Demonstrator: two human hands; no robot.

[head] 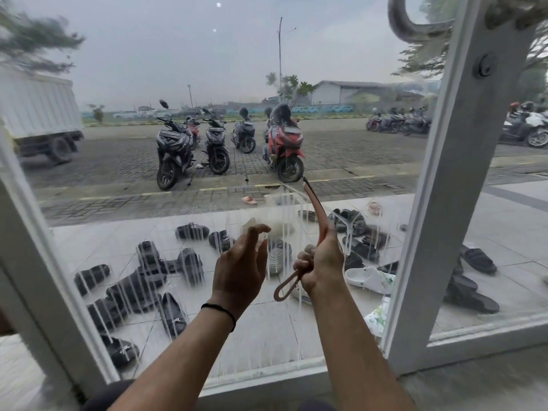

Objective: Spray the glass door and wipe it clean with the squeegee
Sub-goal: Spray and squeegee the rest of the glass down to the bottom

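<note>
The glass door (207, 114) filled the head view, its lower half streaked with white drips. At five o'clock the right hand (321, 262) gripped the pink squeegee (317, 209), its blade against the glass, while the left hand (240, 262) hovered at six o'clock, fingers loose, holding nothing.

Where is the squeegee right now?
In the head view, the pink squeegee is right of centre, gripped by the right hand. It slants up against the streaked glass door, with the open left hand beside it.
</note>
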